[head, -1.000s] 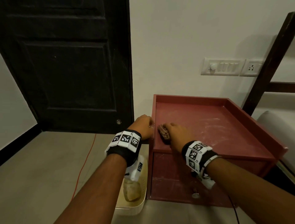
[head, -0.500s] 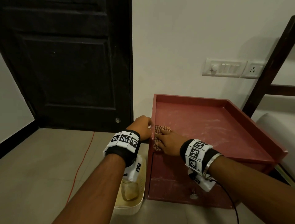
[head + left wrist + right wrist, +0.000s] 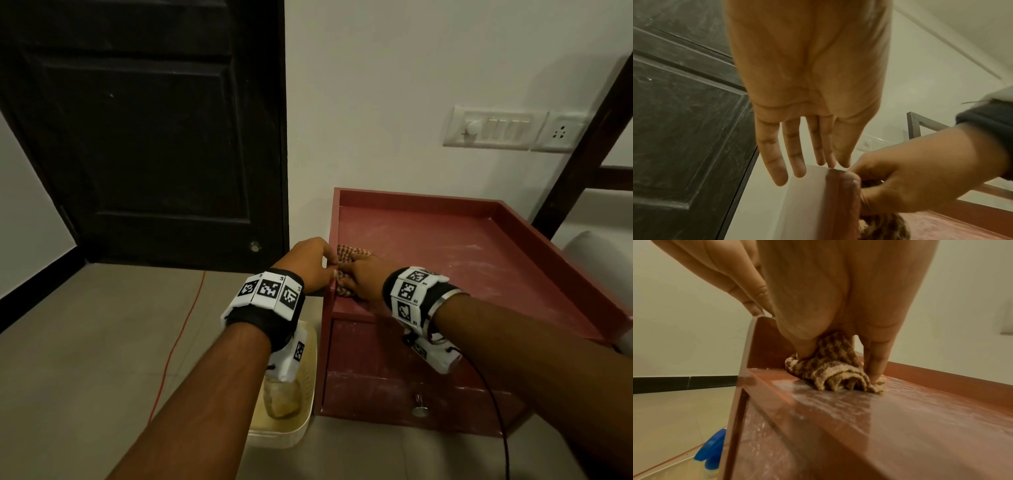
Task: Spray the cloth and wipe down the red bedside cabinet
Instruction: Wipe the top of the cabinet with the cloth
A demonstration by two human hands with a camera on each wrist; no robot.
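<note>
The red bedside cabinet [image 3: 462,267] has a raised rim and a dusty, streaked top [image 3: 859,426]. My right hand [image 3: 359,274] grips a bunched brown checked cloth [image 3: 346,253] and presses it on the top at the front left corner, against the left rim. In the right wrist view the thumb and fingers pinch the cloth [image 3: 834,373]. My left hand [image 3: 313,263] rests on the left rim, its fingers [image 3: 797,154] straight with the tips touching the rim's edge [image 3: 838,203]. A blue-triggered spray bottle [image 3: 711,449] stands in a cream basket [image 3: 291,431] on the floor left of the cabinet.
A dark door [image 3: 147,137] stands at the left, with a red cable [image 3: 178,342] running across the tiled floor. A switch panel [image 3: 493,128] is on the wall behind the cabinet. A dark wooden bed post [image 3: 582,154] and a white cushion [image 3: 603,253] flank the cabinet's right side.
My right hand has slid the cloth left along the cabinet top, up against the left rim. The left hand has stayed on the rim.
</note>
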